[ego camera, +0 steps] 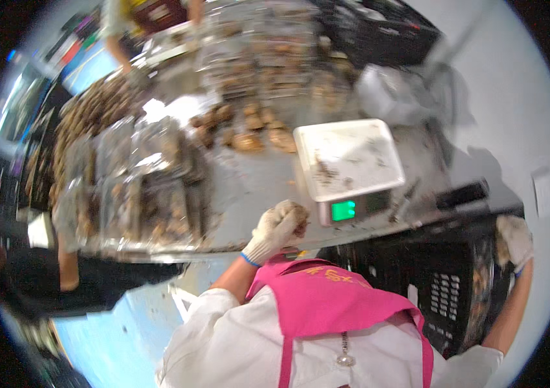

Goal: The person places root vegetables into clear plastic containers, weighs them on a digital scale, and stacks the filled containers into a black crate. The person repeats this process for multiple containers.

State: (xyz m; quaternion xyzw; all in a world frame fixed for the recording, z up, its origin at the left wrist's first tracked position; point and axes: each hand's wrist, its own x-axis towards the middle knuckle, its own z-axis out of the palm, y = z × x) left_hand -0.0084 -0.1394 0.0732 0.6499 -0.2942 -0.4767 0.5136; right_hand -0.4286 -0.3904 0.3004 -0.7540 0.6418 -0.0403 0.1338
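My left hand [275, 228], in a white knit glove with a blue cuff edge, is closed around a small brown clump [301, 227] at the table's front edge. Beyond it to the right stands a digital scale [326, 213] with a lit green display. Its white tray [350, 157] holds only dark crumbs. At the far right my right hand [516, 242], gloved too, is over the rim of a black plastic crate [401, 271]. Something tan shows by its fingers, but blur hides whether it is gripped. Loose brown mushroom-like pieces [250, 140] lie behind the scale's left side.
Clear-wrapped packs [144, 203] stand at the left, with more stacked packs [284, 63] at the back. A brown heap [93, 109], a plastic bag [386, 94], black crates [386, 34] and a dark cylindrical object [463, 194] surround the worktop. Co-workers' arms [117, 51] reach in from the left.
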